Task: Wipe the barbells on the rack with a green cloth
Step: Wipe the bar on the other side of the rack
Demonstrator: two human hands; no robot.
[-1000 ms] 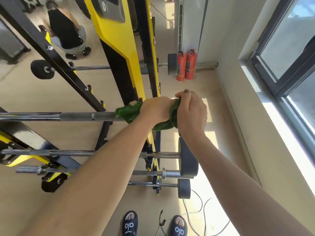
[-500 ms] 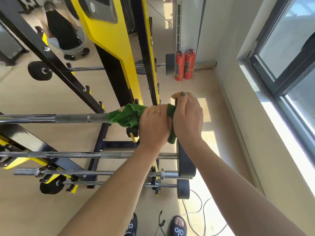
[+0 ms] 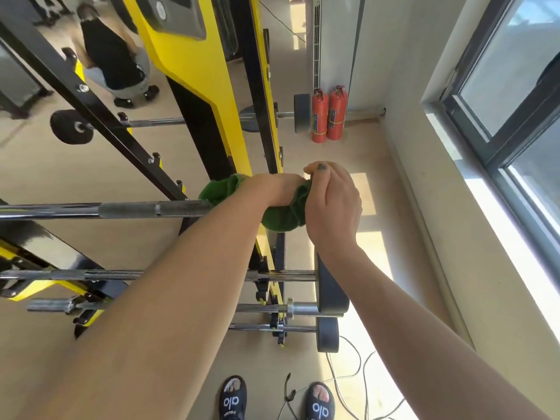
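A steel barbell [image 3: 127,210] lies across the yellow and black rack [image 3: 212,95] at chest height. A green cloth [image 3: 281,219] is wrapped round the bar near its right end. My left hand [image 3: 272,189] is closed over the cloth on the bar. My right hand [image 3: 331,204] grips the bar's right end just beside it, touching the cloth's edge; what lies under its palm is hidden. Lower barbells [image 3: 91,274] sit on the rack below.
Black weight plates [image 3: 330,292] hang on the lower bars at the right. Two red fire extinguishers [image 3: 328,116] stand at the wall. A person [image 3: 112,62] crouches at the far left. Cables [image 3: 351,377] lie on the floor by my sandalled feet. A window wall runs along the right.
My left hand rolled forward over the bar, turning the cloth round it; half a second ago its back and a ring faced up. The cloth stayed at the bar's right end.
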